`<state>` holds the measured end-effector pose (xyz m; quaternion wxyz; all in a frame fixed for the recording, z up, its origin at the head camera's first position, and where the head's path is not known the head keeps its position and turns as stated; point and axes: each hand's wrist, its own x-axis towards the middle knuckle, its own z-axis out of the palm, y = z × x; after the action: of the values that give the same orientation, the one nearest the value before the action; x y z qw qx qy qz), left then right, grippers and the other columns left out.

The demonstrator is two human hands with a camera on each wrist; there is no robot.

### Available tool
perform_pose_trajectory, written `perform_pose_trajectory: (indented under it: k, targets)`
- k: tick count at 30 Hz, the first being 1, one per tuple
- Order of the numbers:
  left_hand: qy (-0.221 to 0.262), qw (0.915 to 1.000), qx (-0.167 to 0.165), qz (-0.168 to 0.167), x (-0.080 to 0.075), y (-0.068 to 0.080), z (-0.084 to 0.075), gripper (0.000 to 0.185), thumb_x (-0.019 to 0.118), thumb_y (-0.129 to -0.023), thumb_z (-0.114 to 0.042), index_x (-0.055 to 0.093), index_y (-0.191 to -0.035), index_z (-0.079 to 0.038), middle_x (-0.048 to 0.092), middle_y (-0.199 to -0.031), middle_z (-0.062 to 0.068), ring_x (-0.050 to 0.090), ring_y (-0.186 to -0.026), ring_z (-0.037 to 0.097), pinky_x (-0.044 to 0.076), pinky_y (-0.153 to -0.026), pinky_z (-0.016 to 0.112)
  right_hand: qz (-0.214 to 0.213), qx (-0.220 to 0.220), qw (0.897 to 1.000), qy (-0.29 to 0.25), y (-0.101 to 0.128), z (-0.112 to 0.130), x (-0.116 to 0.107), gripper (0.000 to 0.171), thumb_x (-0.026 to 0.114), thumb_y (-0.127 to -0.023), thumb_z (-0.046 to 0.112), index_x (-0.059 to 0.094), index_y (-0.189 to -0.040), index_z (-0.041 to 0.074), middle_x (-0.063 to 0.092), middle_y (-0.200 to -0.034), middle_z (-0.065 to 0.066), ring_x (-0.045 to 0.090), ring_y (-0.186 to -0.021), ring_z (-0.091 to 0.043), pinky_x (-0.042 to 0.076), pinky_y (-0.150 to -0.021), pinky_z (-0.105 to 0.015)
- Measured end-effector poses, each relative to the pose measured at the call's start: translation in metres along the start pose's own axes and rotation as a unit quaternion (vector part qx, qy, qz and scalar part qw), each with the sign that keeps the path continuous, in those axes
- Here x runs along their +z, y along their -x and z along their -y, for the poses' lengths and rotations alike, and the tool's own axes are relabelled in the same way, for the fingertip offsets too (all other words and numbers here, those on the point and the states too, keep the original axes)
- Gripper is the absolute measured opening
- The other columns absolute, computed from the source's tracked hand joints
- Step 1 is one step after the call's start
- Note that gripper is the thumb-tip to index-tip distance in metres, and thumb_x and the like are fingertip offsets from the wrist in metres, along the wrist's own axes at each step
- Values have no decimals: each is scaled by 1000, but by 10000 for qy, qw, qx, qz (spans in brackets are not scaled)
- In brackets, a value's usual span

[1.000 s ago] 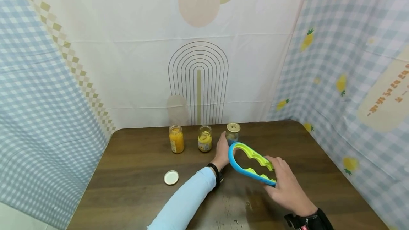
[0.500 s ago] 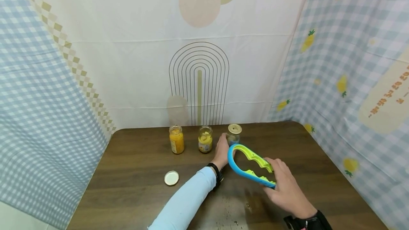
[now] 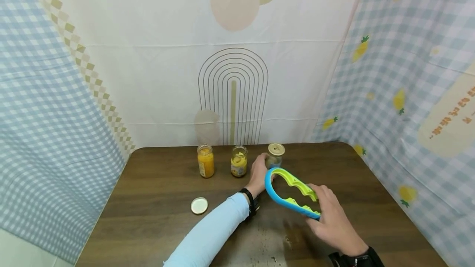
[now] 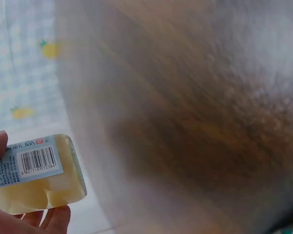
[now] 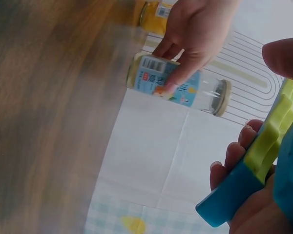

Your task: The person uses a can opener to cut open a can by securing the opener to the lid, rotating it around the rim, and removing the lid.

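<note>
My left hand (image 3: 257, 176) grips a glass jar (image 3: 273, 161) with a gold lid, near the table's back edge. In the left wrist view the jar (image 4: 63, 187) shows a blue label with a barcode and pale yellow contents. The right wrist view shows the lid (image 5: 222, 97) on the jar, and the left hand's thumb and fingers around its label. My right hand (image 3: 334, 219) holds a blue and lime-green jar opener (image 3: 268, 182) by its handle end. The opener's loop surrounds nothing. In the head view it lies in front of the jar and partly hides the left fingers.
Two lidless jars stand to the left: one with orange contents (image 3: 205, 162), one with yellow pieces (image 3: 239, 163). A loose white lid (image 3: 199, 205) lies on the brown table (image 3: 159, 226). Wet drops (image 3: 287, 239) dot the front. Patterned cloth (image 3: 167, 73) hangs behind.
The gripped jar has shifted slightly to the right with my left hand still around it. My right hand and the opener have hardly moved.
</note>
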<state>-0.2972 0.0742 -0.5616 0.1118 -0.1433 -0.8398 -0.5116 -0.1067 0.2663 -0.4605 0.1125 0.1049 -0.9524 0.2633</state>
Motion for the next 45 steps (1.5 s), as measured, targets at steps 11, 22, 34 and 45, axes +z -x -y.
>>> perform_pose_trajectory:
  k: [11, 22, 34, 45]
  targets:
    - [41, 9977, -265, 629, -71, 57, -66, 69, 86, -91, -40, 60, -145, -5, 67, -129, 13, 65, -118, 30, 58, -98, 47, -199, -152, 9997, 6, 3, 3, -3, 83, 86, -73, 2, 51, -148, 12, 60, -120, -2, 49, -107, -18, 43, -85, -35]
    - [260, 9875, -783, 1346, -117, 129, -75, 64, 85, -92, -40, 60, -145, -14, 65, -123, 2, 63, -115, 21, 57, -91, 41, -225, -170, 9996, -75, 10, 6, -4, 83, 84, -75, 0, 50, -149, 16, 60, -121, 1, 45, -105, -10, 42, -82, -31]
    - [496, 9775, -1259, 1621, -129, 151, -83, 66, 84, -92, -43, 57, -148, -20, 61, -127, -1, 59, -123, 22, 53, -99, 50, -116, -162, 9998, -30, 13, 11, -1, 83, 83, -75, 1, 51, -149, 19, 58, -117, 5, 44, -103, -9, 41, -82, -30]
    - [698, 9806, -946, 1568, -122, 154, -87, 58, 85, -92, -37, 61, -144, -25, 58, -119, -2, 53, -105, 13, 45, -85, 29, -179, -420, 9989, -49, 10, 19, 2, 85, 80, -72, -1, 51, -148, 20, 55, -115, 8, 40, -101, -7, 36, -80, -28]
